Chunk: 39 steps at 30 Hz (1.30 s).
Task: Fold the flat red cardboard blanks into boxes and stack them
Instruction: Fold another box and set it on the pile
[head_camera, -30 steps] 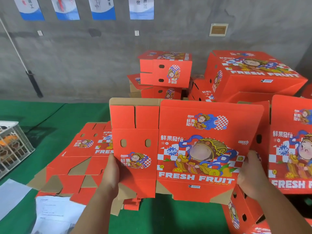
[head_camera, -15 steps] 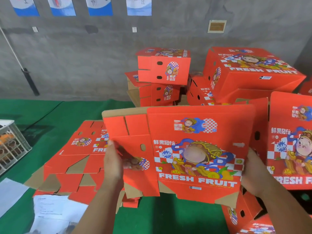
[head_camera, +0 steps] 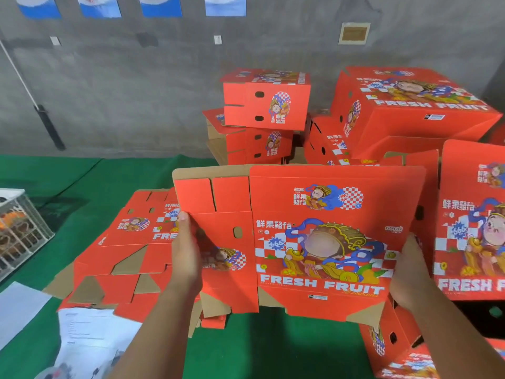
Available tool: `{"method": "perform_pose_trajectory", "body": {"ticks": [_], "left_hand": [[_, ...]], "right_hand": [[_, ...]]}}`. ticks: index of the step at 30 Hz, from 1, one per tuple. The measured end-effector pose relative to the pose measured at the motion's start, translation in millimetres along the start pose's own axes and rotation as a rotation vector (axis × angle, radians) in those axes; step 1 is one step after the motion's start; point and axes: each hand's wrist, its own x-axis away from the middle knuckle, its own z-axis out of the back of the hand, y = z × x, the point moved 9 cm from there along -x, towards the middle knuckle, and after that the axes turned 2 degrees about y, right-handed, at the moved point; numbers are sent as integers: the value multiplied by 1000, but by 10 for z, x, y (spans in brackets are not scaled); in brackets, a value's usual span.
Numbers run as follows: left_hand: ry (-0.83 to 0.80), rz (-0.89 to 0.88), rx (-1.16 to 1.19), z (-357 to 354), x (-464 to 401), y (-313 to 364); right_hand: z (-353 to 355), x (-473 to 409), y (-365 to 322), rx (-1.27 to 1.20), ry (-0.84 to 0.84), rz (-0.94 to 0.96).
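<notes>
hands grip red blank (head_camera: 314, 236) upright, both edges.

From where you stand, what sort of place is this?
Probably a fruit-packing workshop or small warehouse. A pile of flat red blanks lies on green matting, folded "FRESH FRUIT" boxes are stacked against a bare concrete wall, and a plastic crate stands left.

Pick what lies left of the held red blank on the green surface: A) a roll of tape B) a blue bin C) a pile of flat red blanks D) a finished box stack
C: a pile of flat red blanks lies spread on the green surface, just left of the left hand gripping the held blank.
</notes>
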Motion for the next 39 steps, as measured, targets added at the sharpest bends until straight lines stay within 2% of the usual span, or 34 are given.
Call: {"method": "perform_pose_trajectory", "body": {"ticks": [7, 9, 10, 12, 13, 15, 20, 22, 24, 28, 31, 35, 39], "left_hand": [[-101, 43, -30, -38, -32, -3], [-124, -14, -133, -117, -25, 81], [-69, -107, -276, -121, -27, 166], [166, -453, -595, -112, 85, 530], [220, -611, -647, -170, 199, 704], [201, -832, -728, -321, 355, 917], [150, -1074, -885, -538, 520, 1146], [7, -1076, -913, -700, 490, 1153], [-141, -1005, -845, -769, 430, 1140], [-266, -834, -844, -723, 311, 984], [-382, -780, -601, -675, 345, 939], [-391, -788, -410, -528, 322, 1083], [-439, -595, -128, -457, 249, 1162]], "right_hand": [[-6, 14, 51, -35, -24, -56], [18, -7, 57, -28, 10, -54], [51, -52, 80, -38, 43, -66], [78, -84, 74, -36, 119, -77], [69, -52, 77, -55, 153, -119], [85, -44, 164, -146, 224, -207], [155, 3, 196, -165, 316, -190], [95, 77, 228, -199, 318, -253], [48, 115, 273, -245, 317, -281], [26, 129, 284, -251, 317, -254], [-31, 128, 271, -261, 266, -258], [-116, 112, 203, -224, 212, -207], [-316, 109, -62, -94, 129, -32]]}}
